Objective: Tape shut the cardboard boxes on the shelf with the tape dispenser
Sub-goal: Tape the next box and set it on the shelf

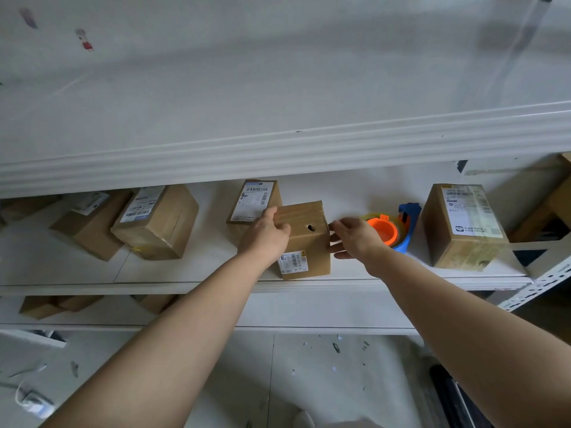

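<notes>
Cardboard box [306, 239] sits mid-shelf [185, 273]. The left hand [265, 234] has fingers curled over it; the right hand [355, 239] has fingers apart, touching its right side. The dispenser [398, 227] lies unheld just right of the box, so taping here looks not yet begun.

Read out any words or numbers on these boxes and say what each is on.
Nothing reads clearly.
Front label, front box: barcode, print too small.
Rear label, box behind: barcodes, print blurred.
Right label, right box: print blurred.
Left labels, left boxes: blurred.
</notes>
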